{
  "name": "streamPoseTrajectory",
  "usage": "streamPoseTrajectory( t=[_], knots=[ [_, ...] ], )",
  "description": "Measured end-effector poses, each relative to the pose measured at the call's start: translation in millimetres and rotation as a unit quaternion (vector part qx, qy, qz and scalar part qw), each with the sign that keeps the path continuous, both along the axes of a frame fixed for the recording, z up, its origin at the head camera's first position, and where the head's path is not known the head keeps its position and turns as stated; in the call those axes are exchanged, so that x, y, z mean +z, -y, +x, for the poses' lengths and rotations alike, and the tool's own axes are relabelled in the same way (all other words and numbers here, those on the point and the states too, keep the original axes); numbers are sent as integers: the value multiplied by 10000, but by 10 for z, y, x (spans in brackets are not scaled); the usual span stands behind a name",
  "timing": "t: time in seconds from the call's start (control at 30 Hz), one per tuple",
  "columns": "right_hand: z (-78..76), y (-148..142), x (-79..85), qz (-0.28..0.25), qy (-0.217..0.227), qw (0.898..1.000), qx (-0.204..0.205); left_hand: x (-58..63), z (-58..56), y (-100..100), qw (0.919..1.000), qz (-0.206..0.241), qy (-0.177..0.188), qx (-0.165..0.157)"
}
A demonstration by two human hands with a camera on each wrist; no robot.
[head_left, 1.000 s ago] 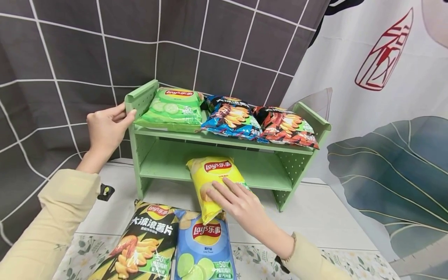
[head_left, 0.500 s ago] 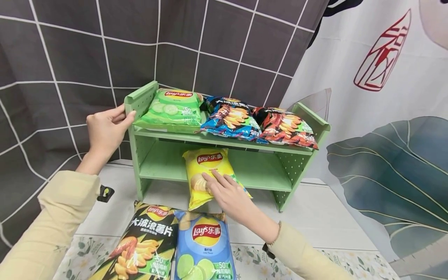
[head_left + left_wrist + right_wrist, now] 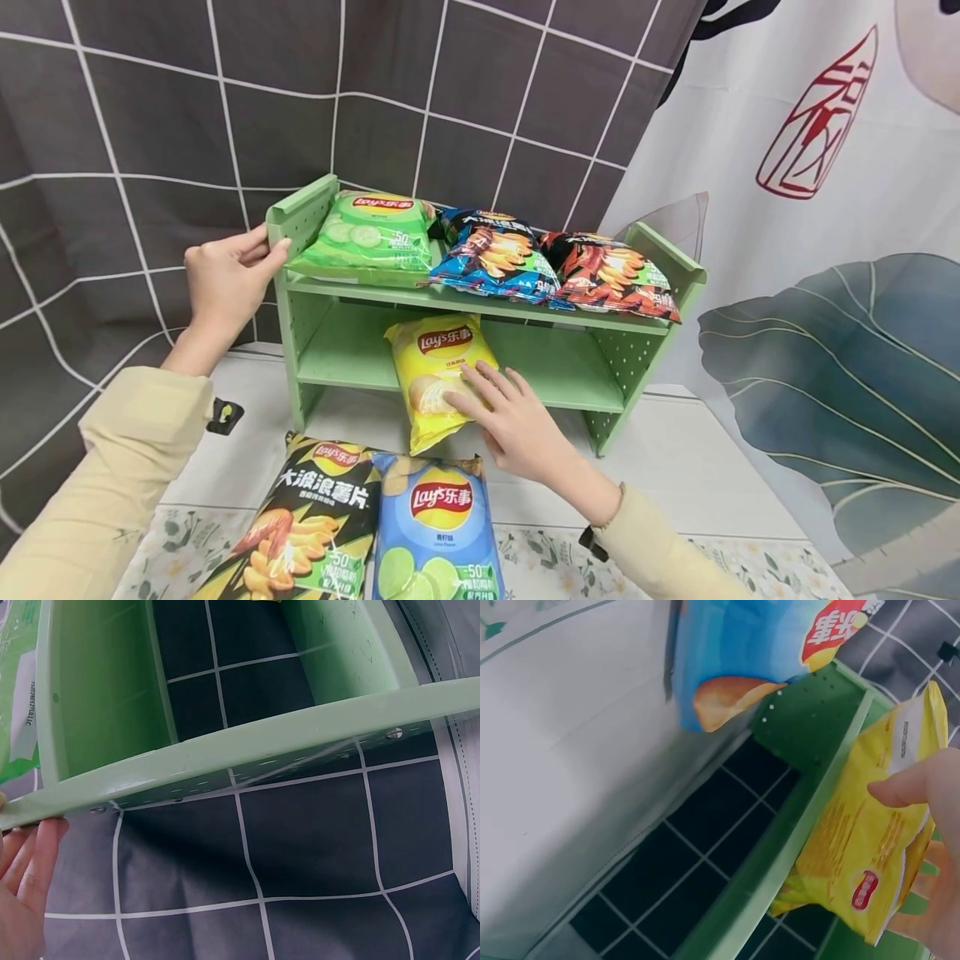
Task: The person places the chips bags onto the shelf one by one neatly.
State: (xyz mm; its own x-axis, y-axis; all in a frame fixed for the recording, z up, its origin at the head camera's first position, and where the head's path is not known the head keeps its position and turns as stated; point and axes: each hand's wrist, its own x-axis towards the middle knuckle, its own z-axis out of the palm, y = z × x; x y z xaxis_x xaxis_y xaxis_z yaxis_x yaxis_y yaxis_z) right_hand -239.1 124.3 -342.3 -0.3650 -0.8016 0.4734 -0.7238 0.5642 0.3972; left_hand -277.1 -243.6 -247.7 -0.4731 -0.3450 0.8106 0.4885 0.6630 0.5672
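Observation:
My left hand [image 3: 231,275] grips the upper left side panel of a green two-tier shelf rack [image 3: 461,296], thumb in front and fingers outside; the left wrist view shows fingertips [image 3: 37,862] against the panel edge. My right hand [image 3: 517,421] holds a yellow bag of potato chips [image 3: 438,354] by its right side. In the right wrist view the thumb [image 3: 907,787] lies on the back of the yellow bag, with fingers on the other side. The bag's top reaches over the lower shelf, and its lower end hangs past the front edge.
On the top shelf lie a green chip bag [image 3: 371,233], a blue-black one [image 3: 495,254] and a red-black one [image 3: 607,275]. In front of the rack are a black chip bag [image 3: 300,517] and a light blue one [image 3: 440,525]. A gridded dark curtain [image 3: 285,142] hangs behind.
The yellow bag has moved up and to the left, onto the lower shelf's front. My right hand first followed it, then shifted slightly right and down. The left hand has stayed put.

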Motion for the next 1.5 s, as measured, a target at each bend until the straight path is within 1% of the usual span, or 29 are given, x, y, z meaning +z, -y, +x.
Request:
streamPoseTrajectory(
  t=[0.1,0.2,0.37,0.47,0.63,0.97,1.2,1.3,1.5],
  knots=[
    [4,-79,0,-39,-153,9999,-35,-5,0,-3,10000,19,53,9],
    [1,-147,3,-193,-246,9995,-66,-8,-2,-4,10000,5,35,1],
    [-28,-171,-8,-593,-198,9980,-16,4,4,2,10000,38,-33,-19],
    [-43,-134,-24,-681,-127,9976,51,6,7,2,10000,53,3,-22],
    [-50,-54,-44,-650,5,9979,70,-7,-2,-3,10000,-2,31,-29],
    [-106,95,-61,-312,251,9990,198,-6,-5,0,9999,46,-72,-92],
    [-148,234,-36,-311,509,9980,220,-12,-6,10,9999,-2,-121,-51],
    [-177,301,-28,-303,520,9979,221,-8,-4,11,9999,2,-128,-44],
    [-236,440,-43,-280,349,9986,268,-5,-9,4,9999,-50,-108,-21]
  ],
)
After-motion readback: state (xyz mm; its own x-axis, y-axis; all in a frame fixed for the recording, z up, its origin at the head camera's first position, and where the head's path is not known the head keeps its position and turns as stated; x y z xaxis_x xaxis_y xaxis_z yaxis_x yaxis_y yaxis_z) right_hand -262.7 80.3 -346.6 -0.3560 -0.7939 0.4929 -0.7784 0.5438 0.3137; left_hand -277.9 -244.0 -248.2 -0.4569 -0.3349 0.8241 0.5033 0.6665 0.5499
